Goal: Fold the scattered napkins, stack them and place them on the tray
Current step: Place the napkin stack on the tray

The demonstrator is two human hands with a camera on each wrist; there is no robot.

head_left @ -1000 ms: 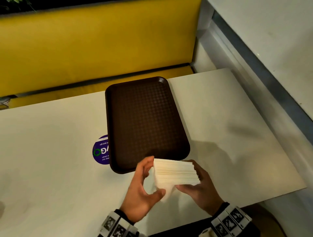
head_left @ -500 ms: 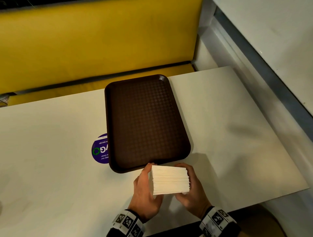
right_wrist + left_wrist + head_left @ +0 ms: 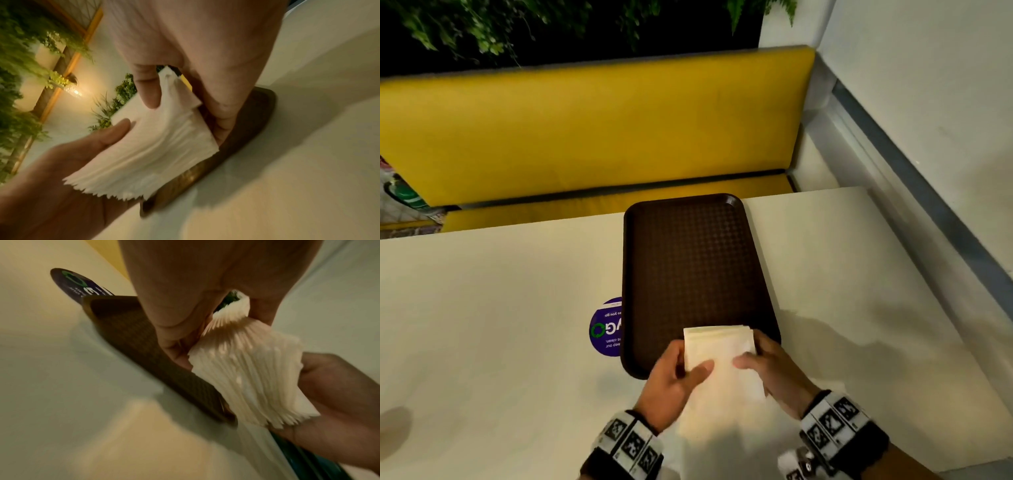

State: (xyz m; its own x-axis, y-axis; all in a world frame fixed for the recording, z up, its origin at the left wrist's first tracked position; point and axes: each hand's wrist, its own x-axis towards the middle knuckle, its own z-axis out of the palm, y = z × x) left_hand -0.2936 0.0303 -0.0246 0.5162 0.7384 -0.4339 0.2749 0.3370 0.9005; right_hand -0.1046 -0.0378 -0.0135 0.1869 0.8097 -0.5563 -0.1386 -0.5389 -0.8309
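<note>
A thick stack of white folded napkins (image 3: 720,356) is held between both hands over the near edge of the dark brown tray (image 3: 688,257). My left hand (image 3: 678,377) grips its left side, thumb on top. My right hand (image 3: 767,363) grips the right side, thumb on top and fingers underneath. In the left wrist view the napkin stack (image 3: 246,373) fans out between my left hand (image 3: 185,340) and the right palm, with the tray (image 3: 131,340) beneath. In the right wrist view the napkin stack (image 3: 156,139) sits between the thumb and fingers of my right hand (image 3: 185,100), above the tray (image 3: 242,129).
The tray lies on a pale table (image 3: 493,325), partly covering a round purple sticker (image 3: 606,329). A yellow bench (image 3: 585,130) runs behind the table, plants above it. A grey wall ledge (image 3: 935,222) borders the table's right side.
Both hands have carried the napkin stack forward from the table in front of the tray to above the tray's near end. The head view has tilted up.
</note>
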